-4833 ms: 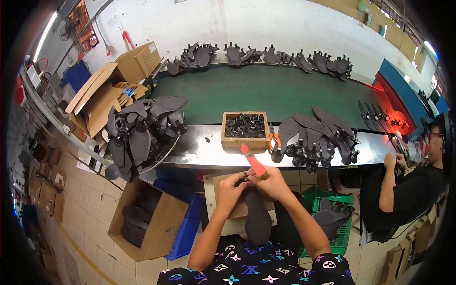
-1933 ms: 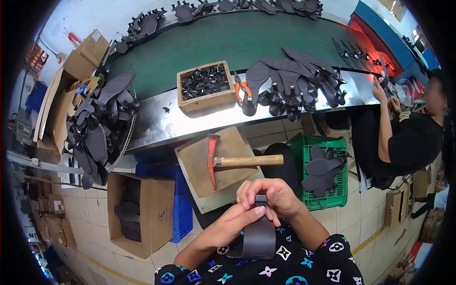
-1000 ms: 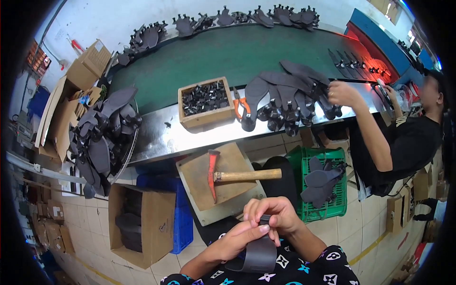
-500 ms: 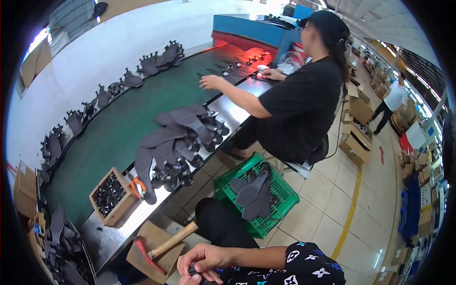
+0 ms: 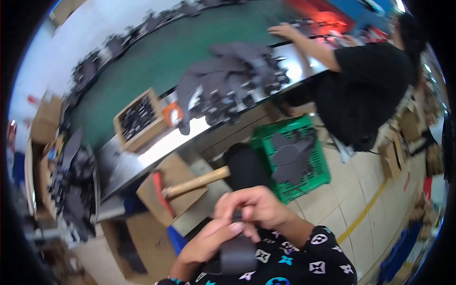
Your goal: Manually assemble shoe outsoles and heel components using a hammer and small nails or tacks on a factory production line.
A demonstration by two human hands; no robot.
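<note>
Close to my body, both hands meet on a dark grey, flat sole-shaped piece [image 5: 237, 254]. My left hand [image 5: 206, 242] is closed on its narrow end, thumb on top. From the right, my right hand [image 5: 261, 206] pinches the same end with bent fingers. What lies between the fingertips is partly hidden and blurred. Just beyond my hands, a hammer [image 5: 199, 183] with a red head and wooden handle rests on a brown board [image 5: 164, 209].
A wooden box [image 5: 137, 144] of small black parts and an orange-handled tool [image 5: 173, 114] sit on the bench beside a green belt [image 5: 156, 66]. Dark pieces [image 5: 223, 71] are heaped there. A green crate [image 5: 325, 164] stands on the floor. A co-worker [image 5: 365, 90] works at the right.
My view has swung down and left, so the bench sits higher and both hands show more fully. The co-worker's arm still reaches over the belt.
</note>
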